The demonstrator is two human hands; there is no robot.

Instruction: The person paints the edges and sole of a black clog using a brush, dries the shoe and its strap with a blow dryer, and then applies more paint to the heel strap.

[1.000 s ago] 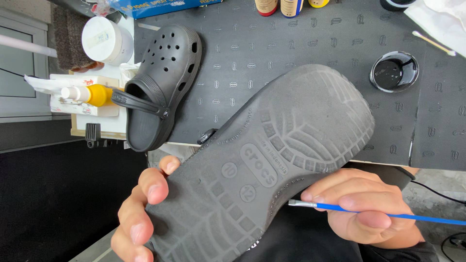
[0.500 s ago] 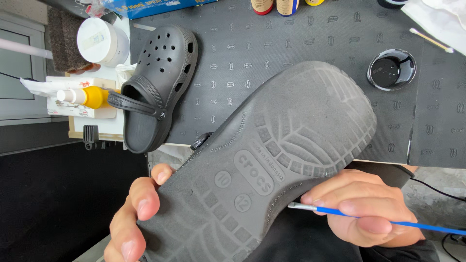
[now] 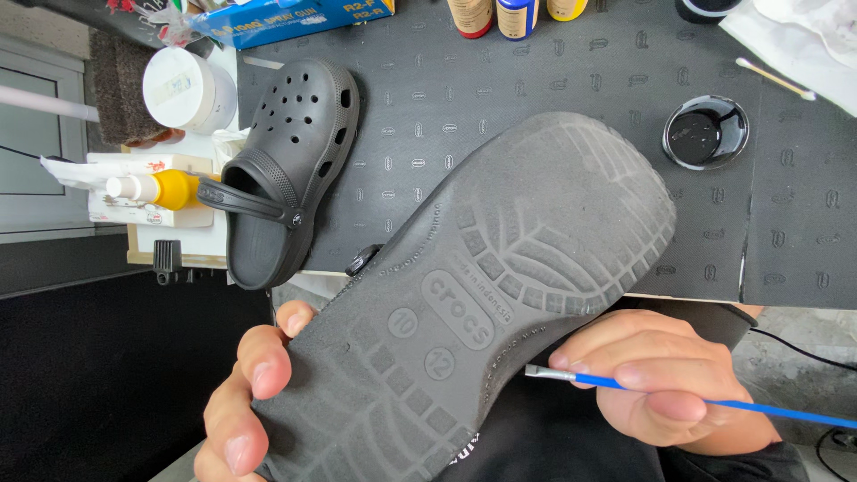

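Head view, looking down. The left hand [image 3: 245,402] grips the heel end of a black clog [image 3: 473,303] turned sole-up, thumb and fingers curled over its lower left edge; the clog runs diagonally from lower left to upper right, its toe lying over the near edge of the dark mat [image 3: 553,80]. The right hand [image 3: 678,379] is closed around a blue-handled brush [image 3: 714,402], whose metal ferrule touches or nearly touches the clog's right edge at mid-length — the bristles are hidden under the sole.

Packages: a long blue box [image 3: 295,18] lies along the top left edge of the mat; three bottles [image 3: 509,13] — red-brown, dark blue and yellow bases — stand at the top centre, cut off by the frame. A round white jar [image 3: 187,89] sits left of the mat, and below it a yellow tube with a white cap [image 3: 152,189] rests on a flat white box [image 3: 143,223].

A second black clog [image 3: 286,170] rests upright on the mat's left edge, heel strap toward the viewer. A small dish of black liquid [image 3: 705,132] stands well to the right, with a cotton swab [image 3: 775,78] on white paper [image 3: 803,36] beyond it. Open mat remains between the second clog and the dish — partly overhung by the held clog's toe.
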